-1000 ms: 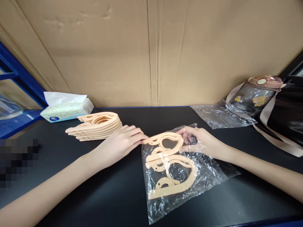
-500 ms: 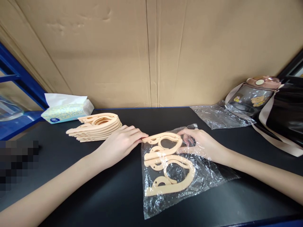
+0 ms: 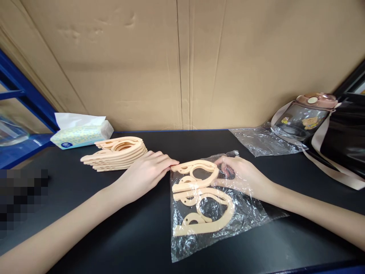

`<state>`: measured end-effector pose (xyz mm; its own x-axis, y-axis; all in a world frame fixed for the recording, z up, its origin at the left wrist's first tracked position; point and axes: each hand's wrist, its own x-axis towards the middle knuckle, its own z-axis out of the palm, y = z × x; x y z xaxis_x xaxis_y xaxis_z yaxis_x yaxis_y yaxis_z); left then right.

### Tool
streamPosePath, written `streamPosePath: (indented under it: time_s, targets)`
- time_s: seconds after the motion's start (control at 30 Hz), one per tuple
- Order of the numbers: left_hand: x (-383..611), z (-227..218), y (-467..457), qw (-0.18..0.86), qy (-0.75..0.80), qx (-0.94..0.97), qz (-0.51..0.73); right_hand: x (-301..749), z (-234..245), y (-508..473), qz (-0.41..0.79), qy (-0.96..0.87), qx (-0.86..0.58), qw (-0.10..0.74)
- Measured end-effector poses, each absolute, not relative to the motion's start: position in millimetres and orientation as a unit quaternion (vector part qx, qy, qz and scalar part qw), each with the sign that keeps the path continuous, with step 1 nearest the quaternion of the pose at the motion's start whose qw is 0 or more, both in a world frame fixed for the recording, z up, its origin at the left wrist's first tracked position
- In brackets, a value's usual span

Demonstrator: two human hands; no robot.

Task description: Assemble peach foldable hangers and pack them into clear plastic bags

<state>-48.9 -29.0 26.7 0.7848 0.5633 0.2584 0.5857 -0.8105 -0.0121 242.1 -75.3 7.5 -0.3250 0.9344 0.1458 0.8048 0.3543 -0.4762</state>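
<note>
Two peach-coloured folded plastic folding hangers, an upper one [image 3: 203,182] and a lower one [image 3: 211,228], lie one below the other in a clear plastic bag [image 3: 185,249]. My left hand [image 3: 149,167] has its fingers together, the tips pinching the upper hanger's left end at the bag's edge. On the right, my right hand [image 3: 235,173] is closed with thumb and fingers around the curved end of that same hanger. Clear film glints over part of this hand. Just behind my left hand stands a stack of similar folded hangers [image 3: 114,154].
A tissue pack [image 3: 81,133] sits at the back left of the black table [image 3: 128,228]. An empty-looking clear bag [image 3: 256,140] lies at the back right, by a strapped water bottle [image 3: 305,118] and a black bag [image 3: 345,140]. Cardboard [image 3: 128,68] walls the back.
The bag and the hangers in it have shifted very slightly to the left. Both hands keep nearly the same place and grip.
</note>
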Motion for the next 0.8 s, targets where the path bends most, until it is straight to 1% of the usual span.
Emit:
streamPosePath:
  time_s: [0.2, 0.3, 0.4, 0.5, 0.67, 0.8]
  targets:
    - [-53, 39, -34, 0.128, -0.295, -0.935, -0.149, 244, 4, -74, 0.134, -0.808, -0.539, 0.196]
    - [-59, 58, -35, 0.166, -0.326, -0.915, -0.168, 246, 5, -74, 0.138, -0.812, -0.536, 0.187]
    - [-72, 80, -28, 0.172, -0.375, -0.891, -0.188, 250, 9, -73, 0.136, -0.828, -0.516, 0.172]
    - [-98, 94, -12, 0.135, -0.411, -0.879, -0.199, 257, 15, -70, 0.132, -0.846, -0.491, 0.16]
    - [-150, 92, 9, 0.054, -0.52, -0.85, -0.061, 271, 23, -63, 0.2, -0.862, -0.452, 0.117]
    - [-166, 88, 9, -0.028, -0.537, -0.842, -0.031, 276, 29, -65, 0.216, -0.875, -0.424, 0.088]
